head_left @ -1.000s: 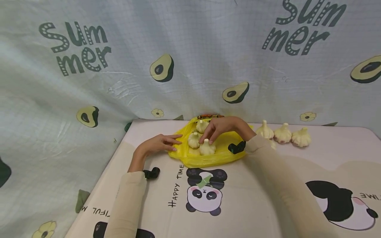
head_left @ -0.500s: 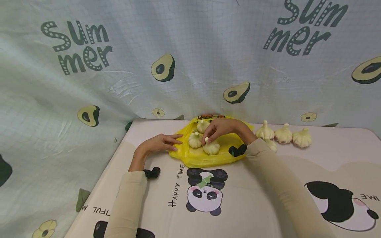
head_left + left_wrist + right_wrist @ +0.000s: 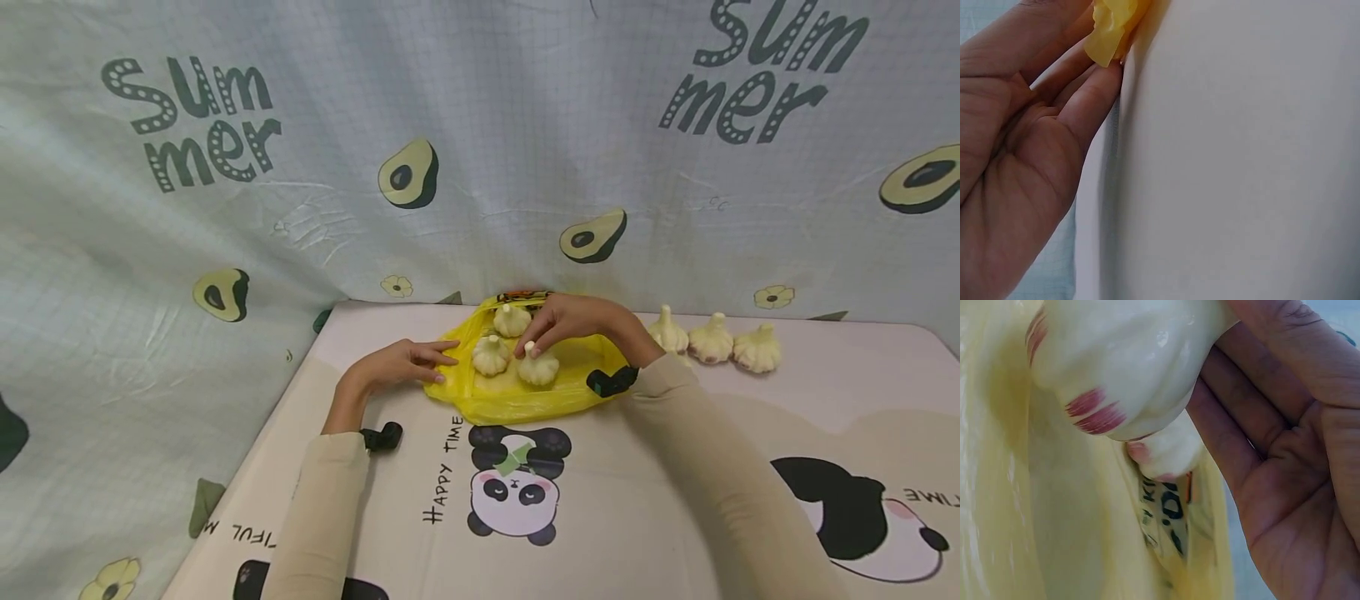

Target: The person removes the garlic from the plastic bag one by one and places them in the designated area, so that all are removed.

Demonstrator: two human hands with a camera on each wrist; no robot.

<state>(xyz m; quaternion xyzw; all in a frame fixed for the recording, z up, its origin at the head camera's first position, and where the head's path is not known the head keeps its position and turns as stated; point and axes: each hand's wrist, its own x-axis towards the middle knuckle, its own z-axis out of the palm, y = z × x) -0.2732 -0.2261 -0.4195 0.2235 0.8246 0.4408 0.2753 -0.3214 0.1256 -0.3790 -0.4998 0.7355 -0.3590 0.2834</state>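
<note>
In the head view my right hand (image 3: 567, 323) pinches a garlic bulb (image 3: 538, 369) by its stem over the yellow plastic bag (image 3: 517, 410). The right wrist view shows this garlic bulb (image 3: 1129, 362) close up, cream with purple-pink streaks near its base. Two more garlic bulbs stand on the bag: one garlic bulb (image 3: 491, 356) to the left, another garlic bulb (image 3: 512, 320) behind. My left hand (image 3: 395, 363) lies at the bag's left edge, its fingers fairly straight and touching the plastic. In the left wrist view, fingertips meet a yellow bag corner (image 3: 1110, 37).
To the right of the bag, garlic bulbs stand in a row: one garlic bulb (image 3: 667, 332) partly behind my right wrist, then a garlic bulb (image 3: 711, 339) and a garlic bulb (image 3: 757, 348). The panda-printed table cover (image 3: 615, 500) meets a patterned curtain (image 3: 480, 167) at the back.
My right hand has shifted slightly to the right, and the garlic bulb it pinches has moved right with it, away from the left bulb. The left hand has stayed in place.
</note>
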